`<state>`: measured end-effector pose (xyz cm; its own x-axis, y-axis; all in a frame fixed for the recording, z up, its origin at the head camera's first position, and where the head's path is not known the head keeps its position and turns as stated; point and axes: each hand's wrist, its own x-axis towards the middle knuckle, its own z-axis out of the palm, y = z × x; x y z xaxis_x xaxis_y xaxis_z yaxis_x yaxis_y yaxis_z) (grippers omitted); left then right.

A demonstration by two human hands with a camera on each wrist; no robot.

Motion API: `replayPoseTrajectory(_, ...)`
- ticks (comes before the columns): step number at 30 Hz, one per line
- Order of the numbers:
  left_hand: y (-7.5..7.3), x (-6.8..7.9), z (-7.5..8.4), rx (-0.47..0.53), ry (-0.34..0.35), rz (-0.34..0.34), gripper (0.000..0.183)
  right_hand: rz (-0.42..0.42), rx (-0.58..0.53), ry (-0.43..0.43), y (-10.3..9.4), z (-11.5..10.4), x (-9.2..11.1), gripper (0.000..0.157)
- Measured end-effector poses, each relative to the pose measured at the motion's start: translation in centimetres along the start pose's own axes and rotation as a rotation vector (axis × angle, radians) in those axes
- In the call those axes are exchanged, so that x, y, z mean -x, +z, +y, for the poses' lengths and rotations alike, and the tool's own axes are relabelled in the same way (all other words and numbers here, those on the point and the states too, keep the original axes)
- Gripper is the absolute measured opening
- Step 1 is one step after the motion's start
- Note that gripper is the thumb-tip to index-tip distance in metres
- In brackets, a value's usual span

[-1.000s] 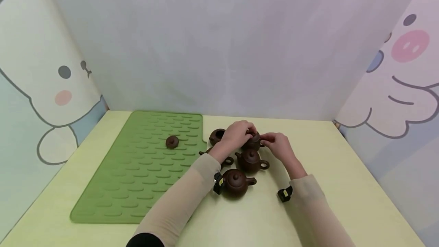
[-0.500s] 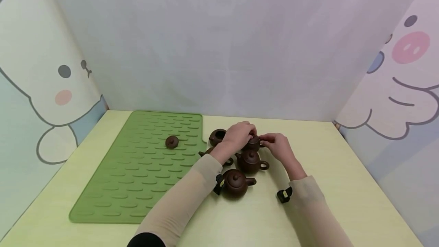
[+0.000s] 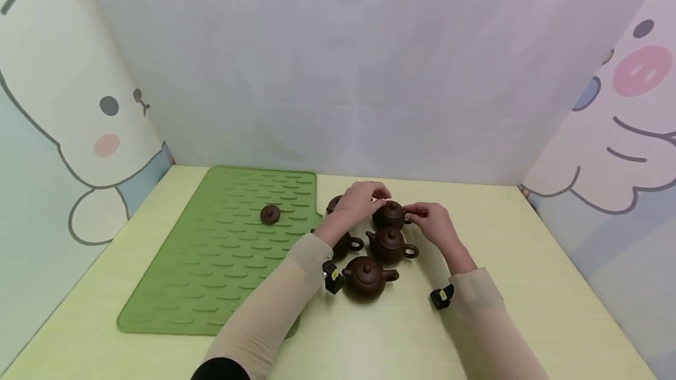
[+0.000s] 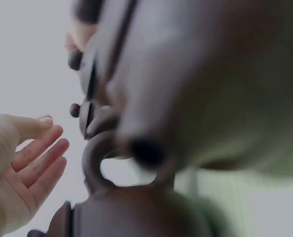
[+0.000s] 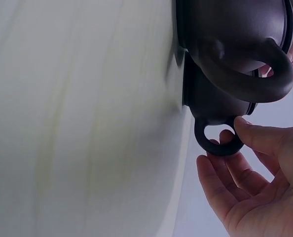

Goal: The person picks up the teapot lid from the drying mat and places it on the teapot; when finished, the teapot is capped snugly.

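My right hand point(image 3: 433, 224) pinches the looped handle point(image 5: 219, 148) of a small dark brown teapot point(image 3: 389, 217) at the back of a cluster, thumb on one side and fingertips on the other. That teapot has its knobbed lid on. Just left of it, my left hand point(image 3: 363, 201) hovers with loosely bent fingers, holding nothing; in the left wrist view its fingers point(image 4: 43, 170) stand apart from the pots. Another lidded teapot point(image 3: 389, 246) sits directly in front. A teapot at the back left point(image 3: 333, 203) is mostly hidden behind my left hand.
A further lidded teapot point(image 3: 365, 278) stands nearest me, and another point(image 3: 343, 245) is partly covered by my left forearm. On the green mat point(image 3: 211, 251) to the left lies a loose brown lid point(image 3: 270, 214). A pale wall point(image 3: 343, 75) rises behind the yellow table point(image 3: 528, 286).
My left hand has drawn off the back teapot's lid and moved slightly left, uncovering it. My right hand has stayed at the handle. The head view has shifted slightly.
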<state>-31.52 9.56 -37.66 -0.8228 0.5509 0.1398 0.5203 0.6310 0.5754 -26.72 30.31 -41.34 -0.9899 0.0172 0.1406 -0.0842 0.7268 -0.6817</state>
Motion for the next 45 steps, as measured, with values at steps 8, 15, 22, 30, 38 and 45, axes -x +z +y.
replayPoseTrajectory(8, -2.2, 0.7, -1.2, 0.103, 0.011, 0.074, 0.017, 0.023, -0.007, -0.01, -0.6, -0.2, 0.1, 0.02)
replayPoseTrajectory(15, -3.9, 1.6, -3.1, 0.136, -0.012, 0.149, 0.013, 0.002, 0.011, 0.034, -0.7, -0.1, -0.2, 0.023)
replayPoseTrajectory(22, -5.8, 3.2, -5.1, 0.178, -0.072, 0.145, 0.017, -0.005, 0.014, 0.045, -0.9, -0.3, -0.2, 0.023)
replayPoseTrajectory(30, -6.8, 5.3, -8.2, 0.192, -0.114, 0.165, 0.016, 0.003, 0.008, 0.04, -0.6, -0.1, -0.3, 0.023)
replayPoseTrajectory(38, -7.3, 6.8, -10.9, 0.179, -0.137, 0.187, 0.02, 0.002, 0.017, 0.046, -0.5, -0.3, 0.0, 0.024)
replayPoseTrajectory(45, -7.9, 8.1, -12.6, 0.172, -0.144, 0.222, 0.02, -0.003, 0.011, 0.042, -0.8, -0.2, -0.1, 0.024)
